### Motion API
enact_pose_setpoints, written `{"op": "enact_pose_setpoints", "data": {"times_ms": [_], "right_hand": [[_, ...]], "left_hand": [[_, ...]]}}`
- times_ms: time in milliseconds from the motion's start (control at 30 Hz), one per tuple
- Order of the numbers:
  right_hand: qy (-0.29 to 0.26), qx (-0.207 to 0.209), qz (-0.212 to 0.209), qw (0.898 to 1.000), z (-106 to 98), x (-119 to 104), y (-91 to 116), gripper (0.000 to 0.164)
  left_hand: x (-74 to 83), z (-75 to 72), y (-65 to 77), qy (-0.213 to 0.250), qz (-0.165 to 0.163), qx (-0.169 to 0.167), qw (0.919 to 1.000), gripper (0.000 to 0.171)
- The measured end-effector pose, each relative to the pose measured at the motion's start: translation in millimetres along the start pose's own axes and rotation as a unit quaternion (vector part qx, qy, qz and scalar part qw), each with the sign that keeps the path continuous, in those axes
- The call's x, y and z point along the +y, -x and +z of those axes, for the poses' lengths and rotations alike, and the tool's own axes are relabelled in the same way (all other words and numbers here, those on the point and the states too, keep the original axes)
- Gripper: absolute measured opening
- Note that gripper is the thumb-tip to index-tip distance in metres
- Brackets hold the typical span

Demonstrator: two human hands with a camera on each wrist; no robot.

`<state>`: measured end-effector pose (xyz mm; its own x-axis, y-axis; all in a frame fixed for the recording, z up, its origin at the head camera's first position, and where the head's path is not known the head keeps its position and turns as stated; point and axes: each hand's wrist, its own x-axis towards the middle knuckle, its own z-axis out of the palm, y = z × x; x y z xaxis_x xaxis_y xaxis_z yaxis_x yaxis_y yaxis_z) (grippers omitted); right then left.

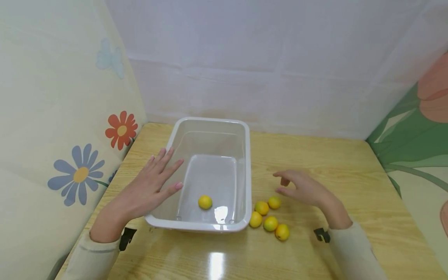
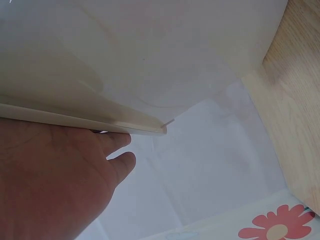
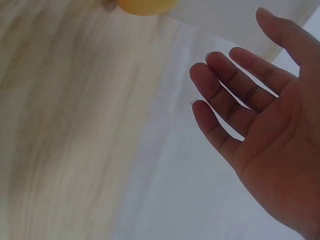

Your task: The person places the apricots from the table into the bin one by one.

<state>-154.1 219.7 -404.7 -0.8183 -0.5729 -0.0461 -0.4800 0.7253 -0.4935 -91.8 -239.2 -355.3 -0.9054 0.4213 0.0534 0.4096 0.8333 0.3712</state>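
A pale grey plastic tub (image 1: 247, 175) stands on the wooden table, with one yellow-orange citrus fruit (image 1: 205, 202) on its floor. My left hand (image 1: 148, 186) lies over the tub's left rim, fingers spread and straight; in the left wrist view the hand (image 2: 55, 175) is right at the rim (image 2: 75, 120). To the right of the tub, my right hand (image 1: 302, 188) hovers with relaxed fingers and holds nothing. Several citrus fruits (image 1: 270, 224) with greenish patches lie in a cluster between the tub and that hand. In the right wrist view the palm (image 3: 275, 150) is empty, a fruit (image 3: 145, 5) near the top edge.
The wooden table (image 1: 315, 155) extends to the right and in front of the tub. A white cloth backdrop (image 1: 217, 58) hangs behind it. Flower-printed panels flank the table, with a red flower (image 1: 121, 130) on the left one. Dark straps show near both wrists.
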Motion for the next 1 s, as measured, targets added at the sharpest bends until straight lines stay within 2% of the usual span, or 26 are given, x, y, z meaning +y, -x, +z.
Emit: {"op": "enact_pose_setpoints", "data": {"times_ms": [467,1000], "right_hand": [[-0.032,-0.030,0.030,0.999,16.6,15.2,14.2,0.053],[-0.039,-0.058,0.014,0.997,28.5,20.0,18.0,0.058]], "left_hand": [[0.8,-1.2,-1.0,0.002,0.001,0.001,1.0000,0.068],[2.0,-1.6,0.0,0.010,-0.003,-0.005,0.9999,0.068]]}}
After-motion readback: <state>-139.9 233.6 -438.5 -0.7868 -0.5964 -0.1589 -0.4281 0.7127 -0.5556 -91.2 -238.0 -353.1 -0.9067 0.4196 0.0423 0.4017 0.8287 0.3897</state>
